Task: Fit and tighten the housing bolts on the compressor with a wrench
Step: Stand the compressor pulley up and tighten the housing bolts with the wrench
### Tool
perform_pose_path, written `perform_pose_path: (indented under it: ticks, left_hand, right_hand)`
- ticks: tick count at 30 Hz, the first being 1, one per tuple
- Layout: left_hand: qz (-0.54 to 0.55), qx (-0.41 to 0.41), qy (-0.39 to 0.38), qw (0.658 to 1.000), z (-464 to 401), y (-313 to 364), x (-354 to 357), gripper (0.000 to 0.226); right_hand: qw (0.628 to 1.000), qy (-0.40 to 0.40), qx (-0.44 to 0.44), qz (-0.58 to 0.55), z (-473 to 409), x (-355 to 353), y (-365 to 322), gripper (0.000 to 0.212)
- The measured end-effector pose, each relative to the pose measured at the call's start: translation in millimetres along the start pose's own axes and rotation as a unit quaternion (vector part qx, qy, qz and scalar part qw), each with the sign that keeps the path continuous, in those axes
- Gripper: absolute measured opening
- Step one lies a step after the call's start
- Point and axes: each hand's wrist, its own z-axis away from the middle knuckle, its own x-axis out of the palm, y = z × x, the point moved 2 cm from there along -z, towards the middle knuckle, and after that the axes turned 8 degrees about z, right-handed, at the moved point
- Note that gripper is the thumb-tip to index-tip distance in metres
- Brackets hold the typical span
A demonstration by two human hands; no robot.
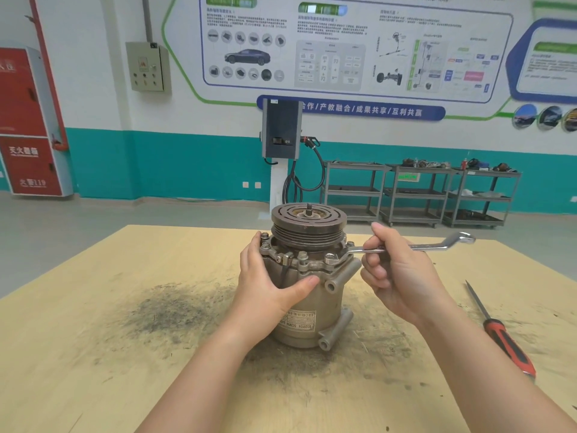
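Here, at the centre, we see a grey-beige cylindrical metal compressor point(307, 307) standing upright on a pale wooden table point(93, 323), near the table's middle, with its dark grooved pulley point(308, 221) on top. Standing it on end appears to keep the flange and its ring of silver hex-head housing bolts point(302, 255) facing up and within reach.

Our left hand point(271, 282) wraps the left side of the body, fingers round the back near the flange and thumb pressed across the front; we judge it is bracing the housing so it does not turn under the wrench.

Our right hand point(395, 273) holds the shank of a long silver offset ring wrench point(415, 246), fingers curled around it. The near end of the wrench sits at a bolt on the right front of the flange point(332, 260), apparently seated over it, while the far ring end points away to the right. Holding partway along the shank probably favours quick turns over heavy force.

Further out, a red-and-black-handled screwdriver point(499, 335) lies on the table to the right, well apart from the compressor. A dark smudge of grime point(168, 310) stains the wood to the left. Beyond the table stand grey metal shelving carts point(418, 195) against a teal-and-white wall.
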Motion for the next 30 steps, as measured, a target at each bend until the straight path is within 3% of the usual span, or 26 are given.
perform_pose_path:
  ticks: [6,9,12,17,20,21,24,27,30]
  left_hand:
    - [0.004,0.004,-0.012,1.0,0,-2,-4,0.134]
    - [0.0,0.003,-0.016,1.0,0,0,-6,0.141]
    - [-0.002,-0.002,-0.016,1.0,-1,1,-6,0.142]
    - [-0.007,0.007,-0.013,1.0,-2,-3,-4,0.133]
    - [-0.008,0.006,-0.014,1.0,-3,-5,-5,0.132]
    - [-0.008,0.007,-0.012,1.0,-3,-4,-4,0.134]
    - [-0.007,0.013,0.01,1.0,-6,-3,-2,0.133]
    - [-0.019,0.041,0.023,0.999,-10,-9,-1,0.085]
    - [-0.008,0.039,0.03,0.999,-13,-11,0,0.069]
  right_hand:
    - [0.999,0.014,0.052,0.002,-3,-1,-4,0.035]
    - [0.998,0.05,-0.028,0.021,10,0,4,0.037]
    - [0.98,0.062,-0.137,0.129,32,4,5,0.028]
    - [0.867,0.073,-0.302,0.389,65,27,5,0.016]
    - [0.746,0.12,-0.391,0.525,72,52,8,0.013]
    - [0.721,0.13,-0.401,0.55,72,60,9,0.016]
    - [0.703,0.145,-0.365,0.593,71,78,11,0.021]
    - [0.695,0.127,-0.329,0.626,66,92,22,0.03]
    - [0.668,0.115,-0.339,0.653,62,101,25,0.036]
